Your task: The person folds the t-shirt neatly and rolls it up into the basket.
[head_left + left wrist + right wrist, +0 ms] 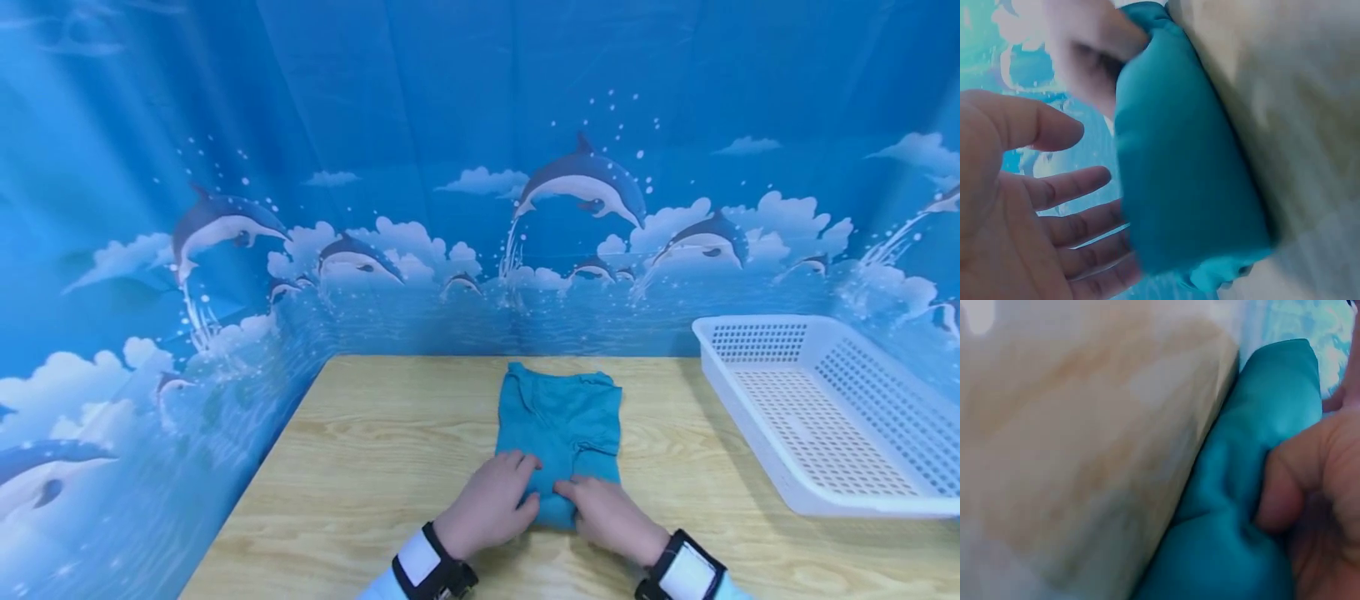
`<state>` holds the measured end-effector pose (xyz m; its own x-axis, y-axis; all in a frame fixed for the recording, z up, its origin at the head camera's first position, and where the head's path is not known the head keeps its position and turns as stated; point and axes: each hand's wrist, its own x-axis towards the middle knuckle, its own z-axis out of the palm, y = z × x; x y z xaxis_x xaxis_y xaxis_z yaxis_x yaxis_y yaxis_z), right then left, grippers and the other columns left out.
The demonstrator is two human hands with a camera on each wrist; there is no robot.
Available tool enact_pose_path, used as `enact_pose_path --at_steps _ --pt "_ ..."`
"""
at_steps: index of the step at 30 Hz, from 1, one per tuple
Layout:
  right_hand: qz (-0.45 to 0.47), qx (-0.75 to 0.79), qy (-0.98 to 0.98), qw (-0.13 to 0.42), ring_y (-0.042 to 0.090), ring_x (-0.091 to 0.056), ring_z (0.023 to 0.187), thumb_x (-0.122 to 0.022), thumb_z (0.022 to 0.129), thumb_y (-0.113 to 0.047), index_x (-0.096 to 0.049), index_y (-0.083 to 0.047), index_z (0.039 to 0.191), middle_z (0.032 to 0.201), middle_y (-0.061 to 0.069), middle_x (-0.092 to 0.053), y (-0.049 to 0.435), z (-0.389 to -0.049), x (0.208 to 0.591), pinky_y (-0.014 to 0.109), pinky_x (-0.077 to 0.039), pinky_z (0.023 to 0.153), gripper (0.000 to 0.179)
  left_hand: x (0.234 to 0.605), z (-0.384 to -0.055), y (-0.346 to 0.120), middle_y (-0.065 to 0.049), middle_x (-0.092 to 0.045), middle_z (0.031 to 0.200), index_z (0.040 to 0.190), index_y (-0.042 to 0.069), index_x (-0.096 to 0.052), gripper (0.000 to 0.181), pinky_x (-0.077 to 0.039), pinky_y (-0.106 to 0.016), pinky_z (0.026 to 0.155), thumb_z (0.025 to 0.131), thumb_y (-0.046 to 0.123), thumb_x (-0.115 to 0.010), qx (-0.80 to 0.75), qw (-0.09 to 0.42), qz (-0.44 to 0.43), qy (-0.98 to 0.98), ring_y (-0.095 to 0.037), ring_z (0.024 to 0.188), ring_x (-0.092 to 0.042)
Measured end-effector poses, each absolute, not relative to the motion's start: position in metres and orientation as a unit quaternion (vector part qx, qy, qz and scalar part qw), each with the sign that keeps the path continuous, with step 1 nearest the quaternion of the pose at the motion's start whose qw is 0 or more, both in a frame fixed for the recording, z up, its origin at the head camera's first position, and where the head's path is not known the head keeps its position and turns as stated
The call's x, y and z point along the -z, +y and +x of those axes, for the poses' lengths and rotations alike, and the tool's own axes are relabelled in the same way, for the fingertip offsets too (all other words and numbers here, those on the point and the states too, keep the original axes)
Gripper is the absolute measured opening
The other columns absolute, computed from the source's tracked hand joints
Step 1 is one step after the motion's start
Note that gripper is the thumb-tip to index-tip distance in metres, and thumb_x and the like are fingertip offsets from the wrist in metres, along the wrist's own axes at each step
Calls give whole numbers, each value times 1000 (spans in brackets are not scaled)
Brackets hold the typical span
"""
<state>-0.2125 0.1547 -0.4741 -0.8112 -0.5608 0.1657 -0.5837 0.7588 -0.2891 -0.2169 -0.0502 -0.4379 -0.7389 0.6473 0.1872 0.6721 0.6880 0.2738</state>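
A folded teal cloth (558,421) lies in the middle of the wooden table (375,467). Both hands are at its near edge. My left hand (517,487) rests there with its fingers laid over the left corner. In the left wrist view that left hand (1041,212) shows straight, spread fingers beside the cloth (1185,169). My right hand (588,498) grips the near right corner. The right wrist view has its thumb (1282,487) pressed into a fold of the cloth (1241,481). Black and white bands sit on both wrists.
A white perforated plastic basket (870,505) stands on the table at the right, with nothing in it. A blue backdrop printed with dolphins (480,167) hangs behind the table and down its left side. Bare wood lies left of the cloth.
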Motion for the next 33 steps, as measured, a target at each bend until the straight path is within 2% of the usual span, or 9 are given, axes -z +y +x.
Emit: enact_pose_path --at_steps 3,5,8,13,18,23,28,31,33 --pt "262 -262 -927 -55 9 -48 67 -51 76 7 -62 -2 105 76 -1 -56 158 -218 476 23 -38 54 33 440 -206 -48 -3 -59 114 126 9 -54 38 -47 -30 87 91 23 -56 133 63 -387 -910 -14 103 -54" --pt "230 -312 -918 -90 10 -45 66 -46 77 7 -59 -4 96 74 -3 -49 161 -223 477 23 -36 55 25 442 -199 -46 -6 -57 121 131 10 -52 43 -46 -33 93 90 24 -57 102 83 -410 -902 -18 110 -53" --pt "198 -368 -900 -122 12 -39 62 -41 78 6 -50 -10 80 69 -3 -38 166 -230 478 23 -31 53 19 447 -192 -44 -10 -52 134 136 10 -48 50 -40 -38 105 90 23 -58 58 104 -444 -888 -23 125 -48" --pt "178 -407 -883 -151 9 -30 51 -38 70 9 -41 -13 67 59 -5 -33 172 -234 476 20 -24 45 23 451 -184 -40 -13 -39 148 142 7 -43 55 -32 -38 112 91 24 -58 -1 96 -476 -874 -27 138 -36" --pt "119 -354 -925 -76 11 -31 55 -43 70 5 -48 -14 57 62 -3 -37 166 -228 473 21 -26 49 23 453 -180 -38 -12 -35 152 143 3 -40 58 -32 -37 112 93 25 -58 -27 72 -485 -871 -27 141 -32" --pt "96 -278 -956 -13 14 -36 63 -48 71 2 -55 -15 57 69 0 -42 160 -225 471 24 -30 55 23 456 -184 -35 -11 -35 152 143 4 -39 60 -37 -43 108 91 25 -61 -30 53 -467 -882 -30 139 -34" --pt "87 -266 -960 19 13 -44 69 -52 74 0 -63 -14 72 77 -1 -51 161 -224 470 27 -38 59 18 460 -193 -28 -10 -42 147 143 7 -41 61 -45 -45 100 89 22 -65 -35 31 -417 -908 -32 132 -44" --pt "83 -258 -961 49 13 -48 77 -58 80 -8 -66 -14 86 85 -1 -53 164 -223 468 31 -41 67 12 463 -200 -24 -8 -52 138 141 8 -45 57 -50 -38 94 89 19 -65 -54 48 -391 -917 -27 123 -54" --pt "87 -245 -963 69 17 -51 86 -61 82 -15 -66 -14 96 92 0 -55 165 -222 465 40 -41 79 15 465 -205 -21 -6 -58 126 138 9 -49 52 -54 -29 83 89 17 -65 -67 67 -385 -918 -21 109 -61"
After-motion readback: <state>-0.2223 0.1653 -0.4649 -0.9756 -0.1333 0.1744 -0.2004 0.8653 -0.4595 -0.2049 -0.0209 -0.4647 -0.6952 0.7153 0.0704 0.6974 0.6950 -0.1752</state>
